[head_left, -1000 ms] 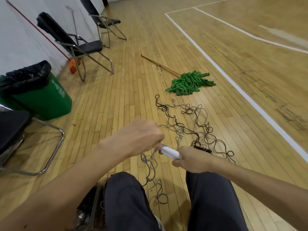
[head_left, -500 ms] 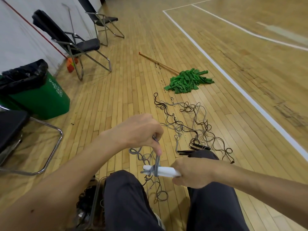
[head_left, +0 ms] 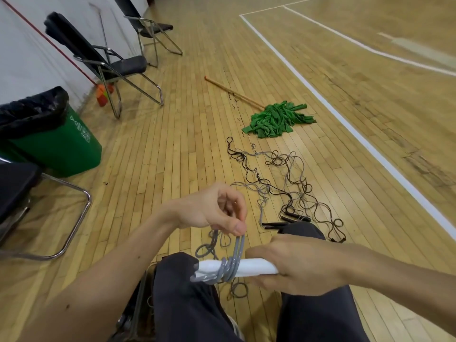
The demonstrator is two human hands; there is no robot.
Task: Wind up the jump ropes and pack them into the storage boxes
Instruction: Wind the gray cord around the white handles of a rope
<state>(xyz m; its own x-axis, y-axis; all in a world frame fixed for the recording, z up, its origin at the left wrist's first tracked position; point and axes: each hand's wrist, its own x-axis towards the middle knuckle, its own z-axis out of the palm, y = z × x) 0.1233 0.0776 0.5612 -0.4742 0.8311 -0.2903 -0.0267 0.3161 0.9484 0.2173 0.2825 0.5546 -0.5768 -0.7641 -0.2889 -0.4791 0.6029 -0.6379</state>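
My right hand (head_left: 293, 265) grips the white handles (head_left: 249, 267) of a jump rope over my knees. Several turns of grey rope (head_left: 230, 266) are wound round the handles' left end. My left hand (head_left: 217, 209) pinches the grey rope just above those turns, between thumb and fingers. The loose grey cord hangs down to the floor between my legs. Further out on the wooden floor lies a tangle of black and grey ropes (head_left: 278, 183) with black handles (head_left: 286, 219) beside my right knee. No storage box can be made out.
A green mop (head_left: 276, 118) with a wooden stick lies beyond the tangle. A green bin (head_left: 61, 149) with a black liner stands at the left. Folding chairs (head_left: 111, 62) line the wall, and another chair's frame (head_left: 81, 211) is at my left. White court lines (head_left: 345, 122) run along the right.
The white handles came down over my knees and show more. My left hand has carried the grey rope round them, adding turns, and now pinches it above the wraps.
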